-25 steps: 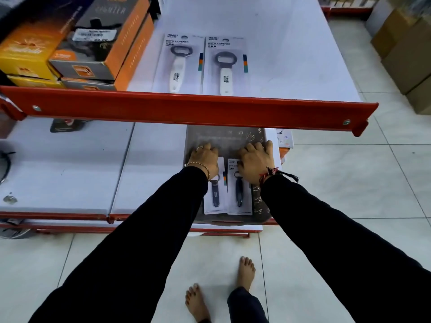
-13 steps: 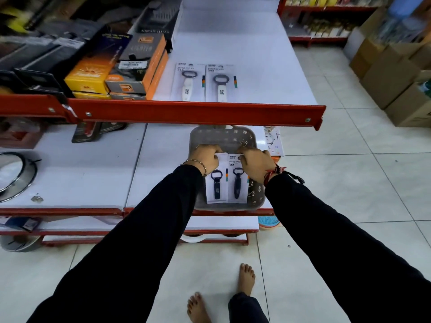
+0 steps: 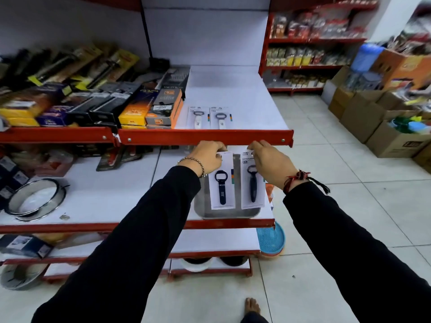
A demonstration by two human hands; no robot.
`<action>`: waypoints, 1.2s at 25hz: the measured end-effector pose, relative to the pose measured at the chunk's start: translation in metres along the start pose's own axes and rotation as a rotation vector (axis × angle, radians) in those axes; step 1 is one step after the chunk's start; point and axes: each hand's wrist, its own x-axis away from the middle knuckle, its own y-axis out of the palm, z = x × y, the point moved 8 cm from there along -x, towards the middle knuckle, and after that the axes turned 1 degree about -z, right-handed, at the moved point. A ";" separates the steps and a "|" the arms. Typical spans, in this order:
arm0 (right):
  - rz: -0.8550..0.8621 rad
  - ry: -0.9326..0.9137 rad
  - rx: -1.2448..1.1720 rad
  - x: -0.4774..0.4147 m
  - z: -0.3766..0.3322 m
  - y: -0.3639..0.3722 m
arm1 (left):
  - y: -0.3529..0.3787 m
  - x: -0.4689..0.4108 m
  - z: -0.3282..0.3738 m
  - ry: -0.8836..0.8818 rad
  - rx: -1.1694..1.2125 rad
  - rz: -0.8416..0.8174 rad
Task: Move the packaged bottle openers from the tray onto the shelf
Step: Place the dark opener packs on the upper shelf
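My left hand (image 3: 207,156) pinches the top of a carded dark blue bottle opener (image 3: 221,187). My right hand (image 3: 270,163) pinches the top of a second carded dark blue bottle opener (image 3: 253,186). Both cards hang lifted above the grey tray (image 3: 203,206) on the lower shelf, their tops just under the red front lip (image 3: 205,137) of the upper shelf. On that upper shelf (image 3: 245,108) lie two carded white-handled openers, one (image 3: 198,116) beside the other (image 3: 220,117).
Orange and dark boxes (image 3: 163,108) fill the upper shelf left of the white openers. A metal ring pan (image 3: 35,199) lies on the lower shelf at left. Cardboard boxes (image 3: 373,122) stand on the tiled floor at right. A blue basket (image 3: 271,238) sits below the shelf corner.
Both hands closed on the two dark openers in the tray and raised them up to the red shelf lip. The view has tilted up and pulled back.
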 end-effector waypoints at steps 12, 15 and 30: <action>0.307 -0.039 0.092 -0.104 0.017 -0.167 | -0.148 -0.087 0.104 0.140 -0.101 0.239; 0.274 -0.016 0.097 -0.141 0.031 -0.172 | -0.158 -0.128 0.115 0.103 -0.137 0.198; -0.130 0.058 0.057 -0.219 0.105 -0.062 | -0.055 -0.231 0.066 -0.023 -0.142 -0.059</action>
